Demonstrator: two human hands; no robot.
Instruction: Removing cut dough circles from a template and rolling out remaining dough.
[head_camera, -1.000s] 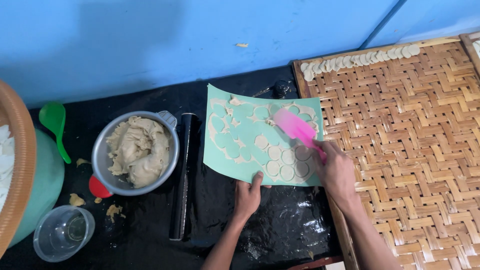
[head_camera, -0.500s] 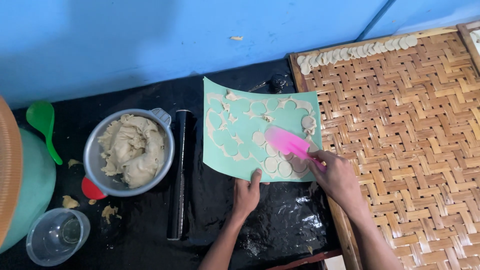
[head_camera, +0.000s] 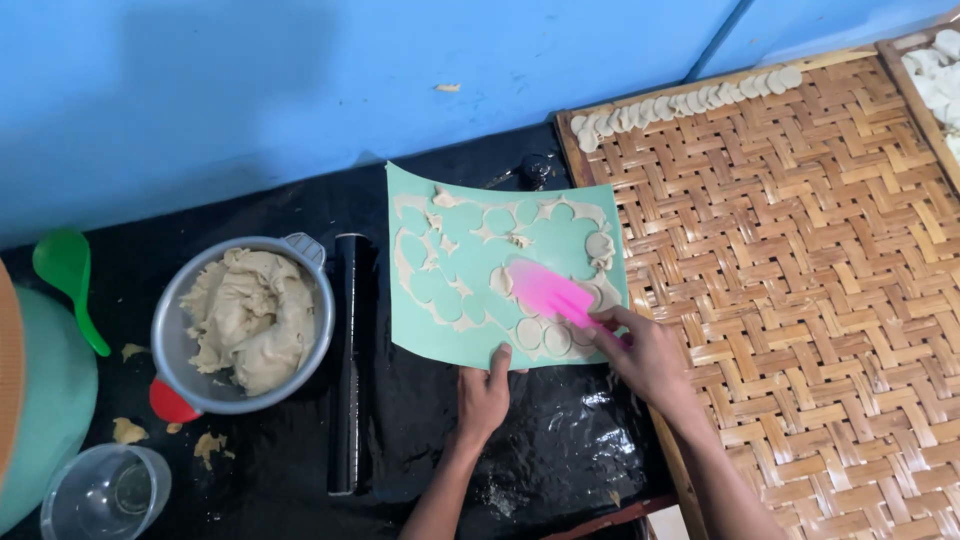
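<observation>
Near the middle of the frame the right hand (head_camera: 645, 352) gripped the handle of a pink spatula (head_camera: 548, 292); its blade lay flat on the green mat (head_camera: 470, 262), long axis running from the hand up and leftward across the cut dough rounds (head_camera: 545, 338) at the mat's lower right. The left hand (head_camera: 484, 392) pinned the mat's lower edge, thumb on top and fingers hidden beneath, just left of those rounds; the right hand was the nearer to them. The mat's far left corner curled upward; scraps of rolled dough edged its upper part. To the right, touching the mat's edge, lay the woven bamboo tray (head_camera: 800, 260), broadly bare, with a row of dough pieces (head_camera: 680, 105) along its top rim; leftward a black rolling pin (head_camera: 347, 360) and a metal bowl of dough (head_camera: 245, 320) crowded the black bench (head_camera: 560, 440).
</observation>
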